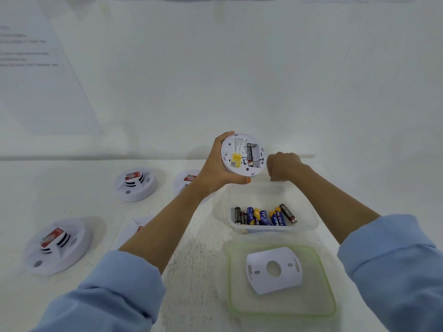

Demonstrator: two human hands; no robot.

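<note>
Centre frame: the left hand grips the round white plastic smoke detector by its rim, its open battery bay running top-to-bottom. The right hand sits just right of it and nearer the bay, fingers curled (whether it holds anything, I cannot tell).

Left forearm is covering most of the far detector and the near detector; only slivers are showing. Left hand is hiding the left rim of the held detector, and the label print there is reading too small. Right hand is curling w/ fingertips turned away from cam, so can't tell if it's pinching anything. Batteries are sitting w/ lower ends behind the frosted wall of the tub. Wall sheet txt is blurring out, w/ the left edge cutting it. Sleeves are running off the btm edge
</note>
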